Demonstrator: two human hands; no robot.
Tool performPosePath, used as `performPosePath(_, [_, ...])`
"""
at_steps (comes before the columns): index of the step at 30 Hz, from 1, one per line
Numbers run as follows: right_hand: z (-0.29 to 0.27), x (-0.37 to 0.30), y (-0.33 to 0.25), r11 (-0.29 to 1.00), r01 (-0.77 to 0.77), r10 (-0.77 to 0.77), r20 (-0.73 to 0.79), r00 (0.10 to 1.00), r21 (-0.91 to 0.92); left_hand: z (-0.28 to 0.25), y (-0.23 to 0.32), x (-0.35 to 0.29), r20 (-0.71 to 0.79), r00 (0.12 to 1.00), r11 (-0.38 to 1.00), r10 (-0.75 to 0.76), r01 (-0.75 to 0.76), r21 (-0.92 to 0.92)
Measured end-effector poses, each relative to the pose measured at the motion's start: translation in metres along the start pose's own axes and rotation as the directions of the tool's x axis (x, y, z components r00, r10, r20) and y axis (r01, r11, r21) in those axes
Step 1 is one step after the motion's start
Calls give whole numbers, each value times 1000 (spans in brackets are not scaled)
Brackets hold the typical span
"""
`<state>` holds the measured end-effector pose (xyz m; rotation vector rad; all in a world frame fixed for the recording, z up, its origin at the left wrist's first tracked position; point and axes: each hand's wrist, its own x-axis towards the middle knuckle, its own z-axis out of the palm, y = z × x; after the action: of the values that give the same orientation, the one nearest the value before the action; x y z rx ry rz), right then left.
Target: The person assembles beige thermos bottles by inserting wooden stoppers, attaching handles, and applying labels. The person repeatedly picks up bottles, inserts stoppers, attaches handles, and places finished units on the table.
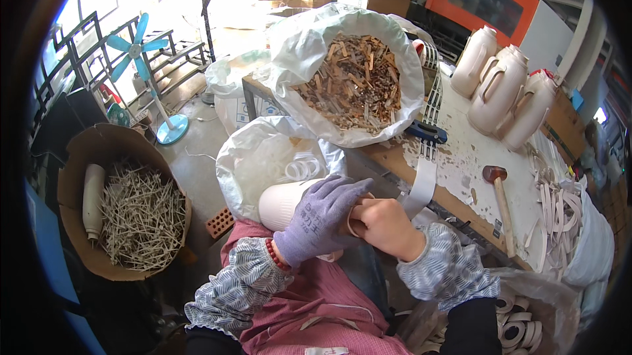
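A cream plastic jug shell (279, 205) with a ribbed, rounded end lies sideways over my lap, that end pointing left. My left hand (321, 215), in a purple-grey work glove, is closed over the middle of the shell from above. Bare and curled into a fist, my right hand (388, 226) is at the shell's other end, fingers tucked round its pale edge. What those fingertips grip is partly hidden. Just beyond the shell, a white-lined bag (230, 164) holds translucent scraps and white rings (303, 167).
On the worktable (454, 187) stand three cream jugs (500, 88), a wooden-handled mallet (501, 207) and a blue-handled tool (426, 132). A large bag (283, 85) of brown strips sits at its left end. A carton (69, 223) of plastic sprues and a blue fan (136, 51) are left.
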<state>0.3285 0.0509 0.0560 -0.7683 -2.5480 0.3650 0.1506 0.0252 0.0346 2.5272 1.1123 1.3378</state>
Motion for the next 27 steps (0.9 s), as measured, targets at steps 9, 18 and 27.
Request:
performPosePath(9, [-60, 24, 45, 721, -118, 87, 79, 993, 683, -63, 12, -1, -45, 996, 996, -75, 77, 41])
performPosePath(18, [10, 220, 258, 970, -216, 125, -536, 835, -109, -98, 15, -207, 5, 190, 120, -982, 641, -758])
performPosePath(27, [46, 211, 236, 934, -345, 310, -270, 911, -90, -125, -22, -169, 563, 331, 98, -757, 910, -404])
